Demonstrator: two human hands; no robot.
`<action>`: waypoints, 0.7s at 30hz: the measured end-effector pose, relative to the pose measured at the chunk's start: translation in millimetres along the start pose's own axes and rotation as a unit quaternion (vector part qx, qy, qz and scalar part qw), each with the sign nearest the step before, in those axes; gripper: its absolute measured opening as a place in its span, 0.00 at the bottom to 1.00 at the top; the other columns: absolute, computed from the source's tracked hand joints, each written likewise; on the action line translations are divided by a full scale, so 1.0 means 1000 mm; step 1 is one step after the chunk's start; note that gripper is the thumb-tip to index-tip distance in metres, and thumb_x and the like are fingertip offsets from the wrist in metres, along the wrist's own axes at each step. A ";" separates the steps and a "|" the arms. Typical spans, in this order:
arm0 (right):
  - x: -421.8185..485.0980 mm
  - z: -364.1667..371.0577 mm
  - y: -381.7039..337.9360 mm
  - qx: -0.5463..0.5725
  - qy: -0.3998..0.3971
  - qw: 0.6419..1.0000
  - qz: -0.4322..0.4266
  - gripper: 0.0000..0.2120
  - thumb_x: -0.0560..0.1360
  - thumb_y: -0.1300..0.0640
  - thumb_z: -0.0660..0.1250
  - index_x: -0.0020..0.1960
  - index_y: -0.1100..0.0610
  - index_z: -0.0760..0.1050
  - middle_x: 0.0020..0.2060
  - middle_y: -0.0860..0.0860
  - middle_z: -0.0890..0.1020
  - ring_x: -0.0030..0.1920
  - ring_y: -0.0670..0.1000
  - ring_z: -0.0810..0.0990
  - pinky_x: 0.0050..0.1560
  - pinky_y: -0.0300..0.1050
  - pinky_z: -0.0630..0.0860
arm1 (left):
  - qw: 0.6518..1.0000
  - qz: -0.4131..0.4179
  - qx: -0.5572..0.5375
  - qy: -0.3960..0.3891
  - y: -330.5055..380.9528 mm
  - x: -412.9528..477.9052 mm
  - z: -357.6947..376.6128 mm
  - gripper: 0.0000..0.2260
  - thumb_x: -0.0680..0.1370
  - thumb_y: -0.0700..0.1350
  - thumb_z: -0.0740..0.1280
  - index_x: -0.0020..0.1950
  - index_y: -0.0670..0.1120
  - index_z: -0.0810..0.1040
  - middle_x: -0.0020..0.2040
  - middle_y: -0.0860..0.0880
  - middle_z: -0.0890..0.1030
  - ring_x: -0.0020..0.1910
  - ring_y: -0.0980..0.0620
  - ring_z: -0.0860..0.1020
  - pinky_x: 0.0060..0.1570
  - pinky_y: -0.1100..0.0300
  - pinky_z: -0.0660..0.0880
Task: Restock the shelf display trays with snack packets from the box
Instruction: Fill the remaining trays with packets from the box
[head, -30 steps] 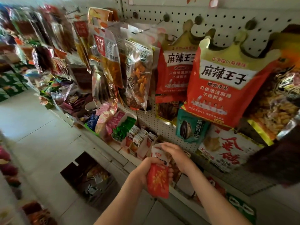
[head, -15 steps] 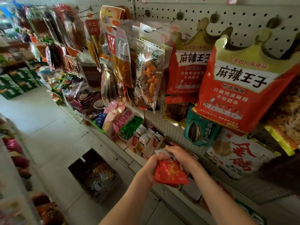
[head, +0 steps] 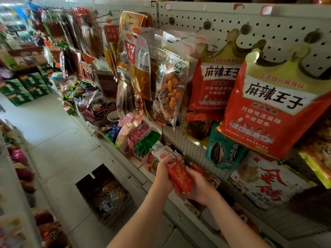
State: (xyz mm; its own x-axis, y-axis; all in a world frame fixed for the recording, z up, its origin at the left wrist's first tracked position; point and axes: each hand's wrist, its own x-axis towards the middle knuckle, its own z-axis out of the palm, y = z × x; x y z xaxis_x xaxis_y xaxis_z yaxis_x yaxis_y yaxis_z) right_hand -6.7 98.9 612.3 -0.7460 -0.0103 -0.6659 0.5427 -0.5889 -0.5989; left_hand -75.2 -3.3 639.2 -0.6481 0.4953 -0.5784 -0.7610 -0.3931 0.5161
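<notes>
Both hands grip a small stack of shiny red snack packets. The left hand curls its fingers round the stack's upper left edge, and the right hand wraps the lower right side from beneath. The stack is tilted and held just in front of the shelf edge, next to the row of white cardboard display trays holding green packets and pink packets. On the floor below and to the left, well apart from the hands, stands an open brown cardboard box with mixed packets inside. Large red and gold bags hang from the white pegboard above.
</notes>
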 end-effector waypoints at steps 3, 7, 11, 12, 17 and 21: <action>0.012 0.010 0.010 0.188 -0.019 0.982 -0.014 0.23 0.74 0.47 0.62 0.63 0.61 0.75 0.60 0.65 0.78 0.63 0.64 0.75 0.66 0.59 0.70 | 0.999 0.040 -0.003 -0.013 -0.002 0.005 0.002 0.08 0.76 0.42 0.65 0.51 0.39 0.78 0.46 0.44 0.84 0.48 0.46 0.80 0.62 0.47 0.73; 0.021 0.022 0.003 0.271 0.022 0.961 -0.050 0.25 0.69 0.51 0.67 0.64 0.60 0.75 0.55 0.62 0.81 0.63 0.64 0.75 0.67 0.57 0.69 | 0.993 0.089 0.052 -0.055 -0.008 -0.001 0.007 0.11 0.72 0.43 0.71 0.53 0.41 0.79 0.45 0.45 0.83 0.48 0.48 0.81 0.56 0.49 0.76; 0.025 0.023 -0.003 0.279 0.050 0.956 -0.074 0.23 0.80 0.53 0.59 0.72 0.60 0.66 0.60 0.57 0.77 0.71 0.60 0.67 0.71 0.51 0.64 | 0.983 0.123 0.126 -0.055 -0.007 -0.005 0.012 0.08 0.75 0.38 0.69 0.53 0.45 0.76 0.46 0.45 0.81 0.47 0.48 0.80 0.52 0.52 0.78; 0.025 0.024 -0.003 0.303 0.045 0.950 -0.054 0.23 0.79 0.50 0.60 0.71 0.59 0.67 0.61 0.60 0.77 0.68 0.62 0.70 0.69 0.53 0.67 | 0.981 0.130 0.137 -0.052 -0.007 -0.006 0.014 0.08 0.75 0.37 0.69 0.53 0.45 0.76 0.46 0.45 0.82 0.48 0.47 0.80 0.53 0.52 0.78; 0.029 0.022 -0.010 0.089 0.022 0.994 -0.065 0.23 0.76 0.45 0.64 0.66 0.57 0.74 0.54 0.58 0.82 0.60 0.58 0.78 0.61 0.54 0.75 | 0.988 0.085 0.125 -0.028 0.003 -0.011 0.011 0.06 0.76 0.33 0.61 0.49 0.42 0.74 0.40 0.45 0.79 0.39 0.48 0.77 0.44 0.55 0.77; 0.022 0.025 -0.044 -0.184 0.012 0.967 -0.177 0.20 0.77 0.44 0.65 0.66 0.48 0.70 0.57 0.49 0.78 0.52 0.49 0.78 0.43 0.45 0.76 | 0.951 -0.037 0.306 -0.023 0.029 -0.018 -0.014 0.05 0.77 0.37 0.61 0.50 0.41 0.75 0.41 0.45 0.80 0.39 0.48 0.79 0.46 0.55 0.77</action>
State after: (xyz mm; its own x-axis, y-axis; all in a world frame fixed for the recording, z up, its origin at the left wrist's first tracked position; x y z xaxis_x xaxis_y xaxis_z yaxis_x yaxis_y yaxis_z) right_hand -56.4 103.9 635.0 -0.9033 0.1614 -0.3975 0.3588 -0.2237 -0.9062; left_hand -85.6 -34.8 655.4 -0.5804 0.5423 -0.6075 -0.6372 0.1621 0.7535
